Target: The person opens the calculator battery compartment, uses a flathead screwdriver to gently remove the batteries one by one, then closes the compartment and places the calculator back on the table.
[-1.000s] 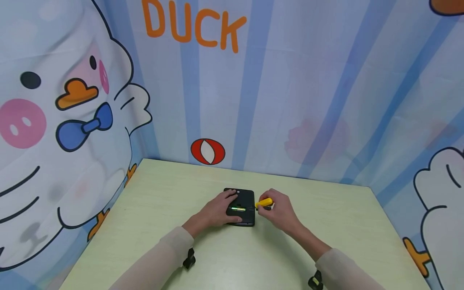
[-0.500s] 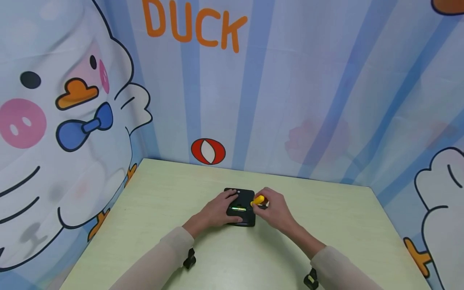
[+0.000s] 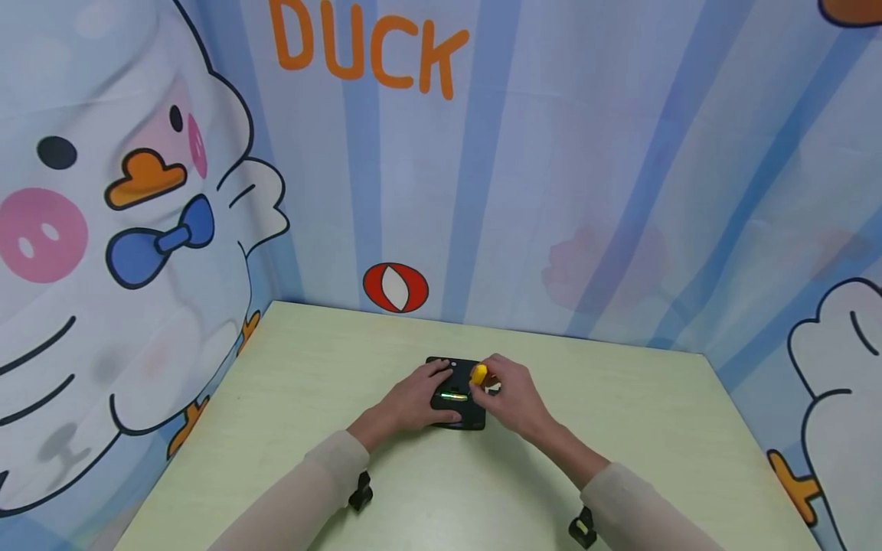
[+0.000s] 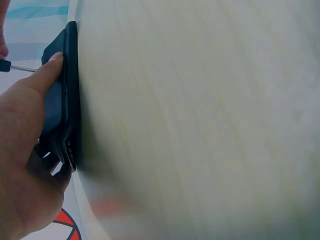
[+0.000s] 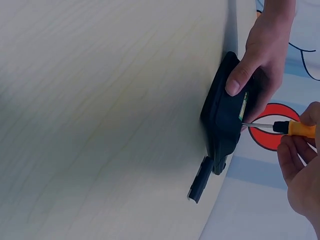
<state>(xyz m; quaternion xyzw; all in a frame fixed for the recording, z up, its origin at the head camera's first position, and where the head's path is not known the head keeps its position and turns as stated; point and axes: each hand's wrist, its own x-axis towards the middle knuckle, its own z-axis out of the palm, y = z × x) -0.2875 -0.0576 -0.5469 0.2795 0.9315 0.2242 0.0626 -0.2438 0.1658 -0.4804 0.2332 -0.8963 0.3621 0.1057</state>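
right hand (image 3: 513, 393) pinches a yellow-handled screwdriver (image 5: 281, 127), its tip at the black battery-powered device (image 5: 222, 112) lying on the table (image 3: 634, 413); left hand (image 3: 416, 396) grips it. shell probably stiff, light, slippery, best held by opposite edges.

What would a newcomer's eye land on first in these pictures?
Probably the big white cartoon bird on the left of the backdrop, then the orange DUCK lettering at the top. On the table, the right grip holds a yellow-handled screwdriver to a black device held by the left grip.
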